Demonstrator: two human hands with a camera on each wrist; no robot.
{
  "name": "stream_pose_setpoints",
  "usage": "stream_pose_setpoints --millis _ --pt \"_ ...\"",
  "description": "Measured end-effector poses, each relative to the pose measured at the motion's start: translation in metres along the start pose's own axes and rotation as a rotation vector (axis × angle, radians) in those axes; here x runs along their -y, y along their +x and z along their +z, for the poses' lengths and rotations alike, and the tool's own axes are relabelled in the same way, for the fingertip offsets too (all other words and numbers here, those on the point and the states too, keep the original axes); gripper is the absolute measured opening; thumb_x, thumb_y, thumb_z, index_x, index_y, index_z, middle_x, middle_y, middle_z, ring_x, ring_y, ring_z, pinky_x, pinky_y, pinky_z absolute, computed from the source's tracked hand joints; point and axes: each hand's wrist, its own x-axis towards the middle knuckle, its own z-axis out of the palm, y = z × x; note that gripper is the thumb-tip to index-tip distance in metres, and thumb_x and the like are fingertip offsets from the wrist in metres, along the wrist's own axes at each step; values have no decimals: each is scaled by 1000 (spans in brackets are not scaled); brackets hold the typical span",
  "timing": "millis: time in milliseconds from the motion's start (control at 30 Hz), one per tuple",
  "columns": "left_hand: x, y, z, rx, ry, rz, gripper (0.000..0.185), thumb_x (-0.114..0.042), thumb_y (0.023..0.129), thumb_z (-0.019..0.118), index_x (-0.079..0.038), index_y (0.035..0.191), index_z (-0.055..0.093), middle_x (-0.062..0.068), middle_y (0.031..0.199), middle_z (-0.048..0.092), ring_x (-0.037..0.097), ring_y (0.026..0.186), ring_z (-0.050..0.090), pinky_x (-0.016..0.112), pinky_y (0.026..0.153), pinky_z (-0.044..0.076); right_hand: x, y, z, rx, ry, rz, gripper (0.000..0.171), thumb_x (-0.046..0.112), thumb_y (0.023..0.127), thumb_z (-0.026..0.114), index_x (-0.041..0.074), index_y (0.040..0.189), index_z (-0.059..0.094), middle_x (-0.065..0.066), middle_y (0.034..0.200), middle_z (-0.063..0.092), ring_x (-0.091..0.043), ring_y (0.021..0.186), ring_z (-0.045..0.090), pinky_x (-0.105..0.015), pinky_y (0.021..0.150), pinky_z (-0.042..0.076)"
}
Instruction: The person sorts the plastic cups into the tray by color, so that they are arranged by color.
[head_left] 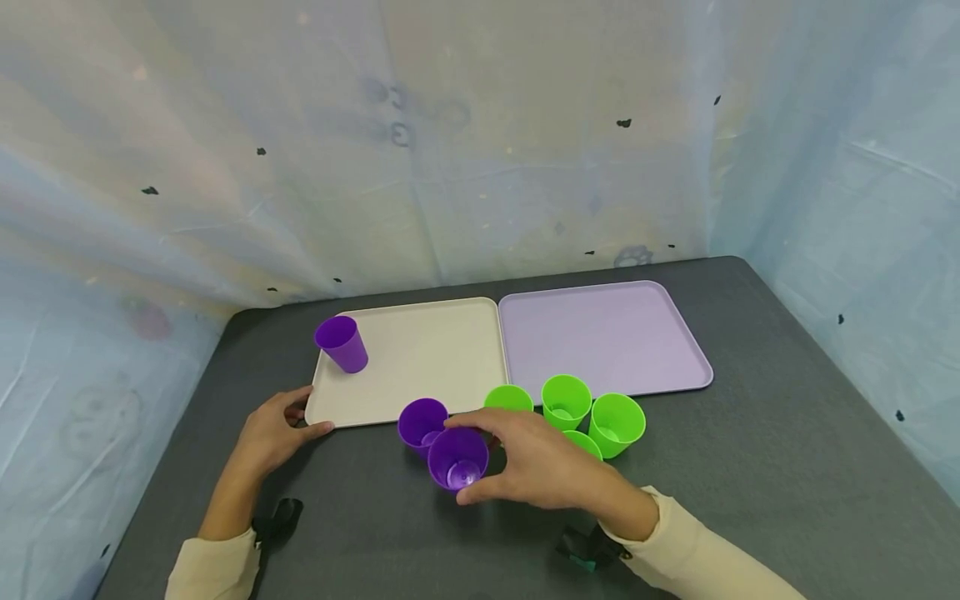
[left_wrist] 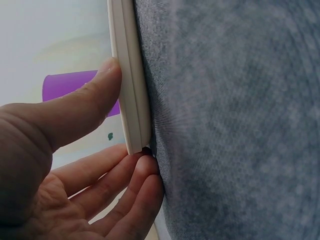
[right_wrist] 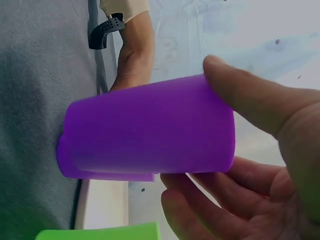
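My right hand (head_left: 536, 458) grips a purple cup (right_wrist: 150, 127) near its rim, thumb on the near side and fingers on the far side. That cup stands just in front of a second purple cup (head_left: 422, 421), overlapping it in the head view. My left hand (head_left: 272, 433) holds the near left corner of the cream tray (head_left: 427, 358), thumb along the front edge and fingers at the left edge. On the tray's left end stands a third purple cup (head_left: 343, 346), partly hidden behind my thumb in the left wrist view.
Several green cups (head_left: 617, 425) stand grouped beyond my right hand, some partly covered by it. A lilac tray (head_left: 600, 337) lies against the cream tray's right side. The dark grey table (head_left: 765, 450) is backed by hanging pale sheets (head_left: 480, 167).
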Motion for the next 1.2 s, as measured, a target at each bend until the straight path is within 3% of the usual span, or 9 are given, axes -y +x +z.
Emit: stream_pose_setpoints --millis 433,967,1200 --pt "-1 -1 -1 -6 4 22 86 -41 83 80 4 146 43 31 128 54 43 110 58 58 89 49 11 7 -20 -17 -24 -32 72 45 74 86 26 138 58 12 124 67 -6 107 61 -24 86 54" --pt "-1 -1 -2 4 1 10 87 -43 83 79 4 147 42 31 130 53 43 112 57 58 91 49 20 11 -38 -50 -92 -109 71 38 79 84 22 141 55 6 134 62 -11 116 62 -28 90 55" --pt "-1 -1 -1 7 -2 -4 88 -43 83 80 3 148 41 31 132 52 43 113 56 59 92 48 19 14 -42 -61 -79 -143 67 36 79 84 21 138 57 6 128 63 -10 108 62 -22 82 54"
